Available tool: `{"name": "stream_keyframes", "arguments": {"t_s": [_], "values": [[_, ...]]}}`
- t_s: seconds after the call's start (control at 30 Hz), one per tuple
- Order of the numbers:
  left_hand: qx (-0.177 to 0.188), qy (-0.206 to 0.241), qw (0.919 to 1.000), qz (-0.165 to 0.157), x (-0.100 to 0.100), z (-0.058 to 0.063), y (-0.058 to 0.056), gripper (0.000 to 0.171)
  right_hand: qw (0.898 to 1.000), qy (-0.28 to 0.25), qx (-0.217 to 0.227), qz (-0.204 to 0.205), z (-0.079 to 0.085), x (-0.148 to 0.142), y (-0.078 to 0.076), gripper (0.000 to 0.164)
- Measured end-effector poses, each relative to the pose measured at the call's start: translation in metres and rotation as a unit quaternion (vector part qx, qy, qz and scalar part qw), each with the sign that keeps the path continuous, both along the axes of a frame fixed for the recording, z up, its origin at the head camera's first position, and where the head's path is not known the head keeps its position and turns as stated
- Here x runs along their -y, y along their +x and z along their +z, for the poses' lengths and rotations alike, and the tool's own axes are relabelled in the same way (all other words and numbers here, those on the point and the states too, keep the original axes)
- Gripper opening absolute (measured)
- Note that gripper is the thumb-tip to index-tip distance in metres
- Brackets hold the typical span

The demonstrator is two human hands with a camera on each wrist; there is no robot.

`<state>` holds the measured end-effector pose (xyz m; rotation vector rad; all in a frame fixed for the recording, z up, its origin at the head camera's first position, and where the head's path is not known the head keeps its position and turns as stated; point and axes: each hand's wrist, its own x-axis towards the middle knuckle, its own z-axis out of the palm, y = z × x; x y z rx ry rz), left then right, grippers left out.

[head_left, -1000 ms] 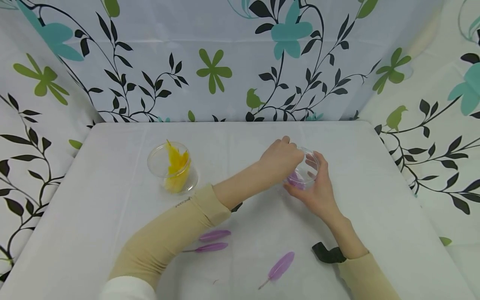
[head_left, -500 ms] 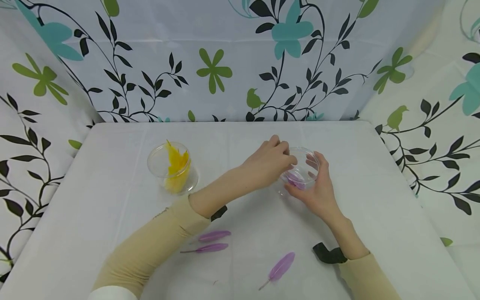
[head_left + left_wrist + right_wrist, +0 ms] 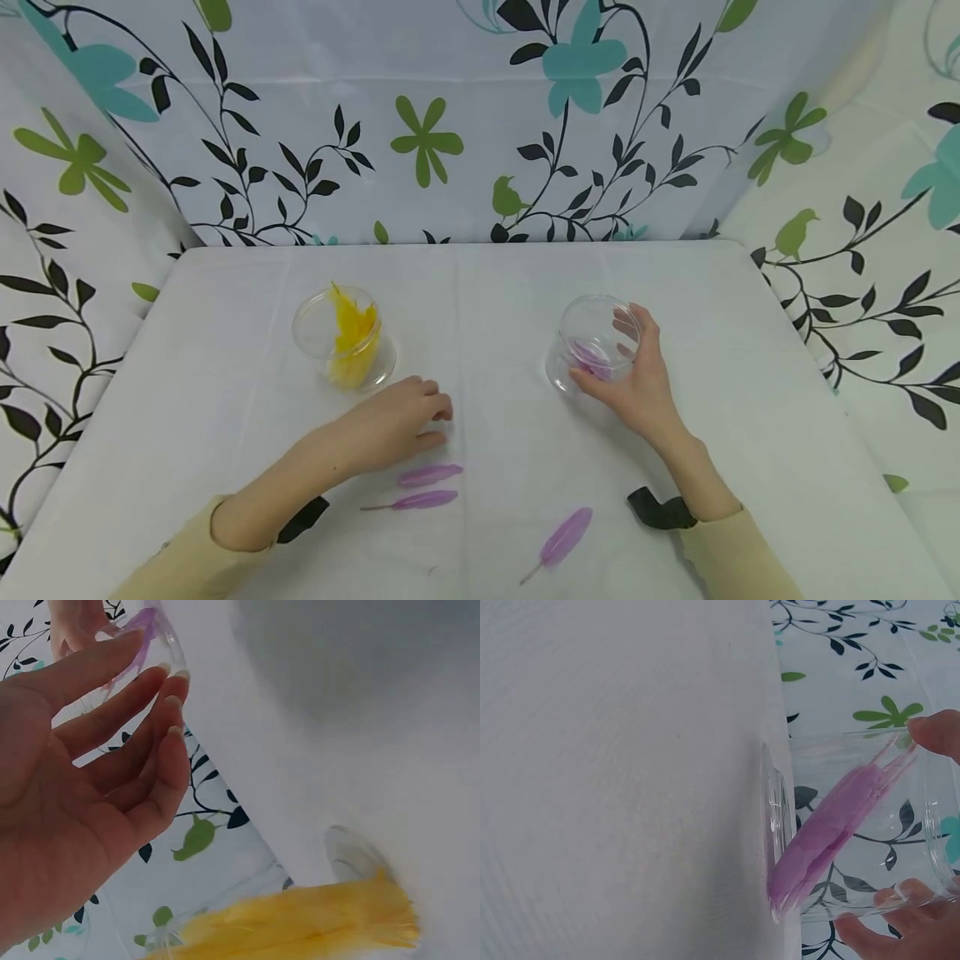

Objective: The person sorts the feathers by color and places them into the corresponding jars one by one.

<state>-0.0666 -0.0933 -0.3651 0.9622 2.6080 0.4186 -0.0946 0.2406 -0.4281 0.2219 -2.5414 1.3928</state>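
Note:
My right hand (image 3: pixel 645 383) grips the side of a clear cup (image 3: pixel 561 367) on the table's right half, thumb on the near side and fingers behind. Purple feathers (image 3: pixel 832 825) lean inside that cup, quills up toward the rim. Over the table at centre-left, my left hand (image 3: pixel 397 421) holds nothing, its fingers loosely bent. Just below its fingertips lie two purple feathers (image 3: pixel 430 476), roughly parallel. Another single purple feather (image 3: pixel 566 536) lies farther right, near the front.
At the back left stands a second clear cup (image 3: pixel 306 333) with yellow feathers (image 3: pixel 354 337) in it. A white cloth covers the table (image 3: pixel 480 333). Patterned curtains (image 3: pixel 427 142) hang behind and at both sides. A tiny wisp (image 3: pixel 431 571) lies near the front.
My left hand has drawn out from the right cup's mouth and moved left and toward me, over the two loose feathers. My right hand has kept its grip on the cup.

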Motion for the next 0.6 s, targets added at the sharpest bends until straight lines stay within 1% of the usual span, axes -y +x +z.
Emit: {"name": "stream_keyframes", "arguments": {"t_s": [0.07,0.13,0.2,0.27,0.3,0.37,0.47,0.6], "values": [[0.018,-0.009,0.9998,0.008,0.014,-0.008,0.010,0.016,1.000,-0.002,0.001,0.001,0.000,0.000,0.000,0.108],[0.038,-0.024,0.9988,0.020,0.024,-0.012,0.019,0.016,1.000,-0.006,0.002,0.003,-0.001,0.000,0.000,0.108],[0.060,-0.037,0.9970,0.032,0.031,-0.015,0.026,0.016,1.000,-0.011,0.003,0.004,-0.001,0.001,0.000,0.108],[0.077,-0.045,0.9953,0.038,0.034,-0.018,0.032,0.017,1.000,-0.014,0.004,0.004,-0.001,0.001,0.000,0.108],[0.080,-0.046,0.9951,0.036,0.035,-0.019,0.035,0.016,1.000,-0.015,0.004,0.003,-0.001,0.001,0.000,0.109],[0.078,-0.040,0.9957,0.031,0.037,-0.022,0.039,0.015,1.000,-0.014,0.004,0.001,-0.001,0.001,0.000,0.109],[0.064,-0.032,0.9971,0.026,0.036,-0.026,0.042,0.012,1.000,-0.010,0.002,-0.001,0.000,0.001,0.000,0.110],[0.040,-0.025,0.9987,0.020,0.034,-0.031,0.043,0.011,1.000,-0.005,0.002,-0.003,0.000,0.000,-0.001,0.110]]}}
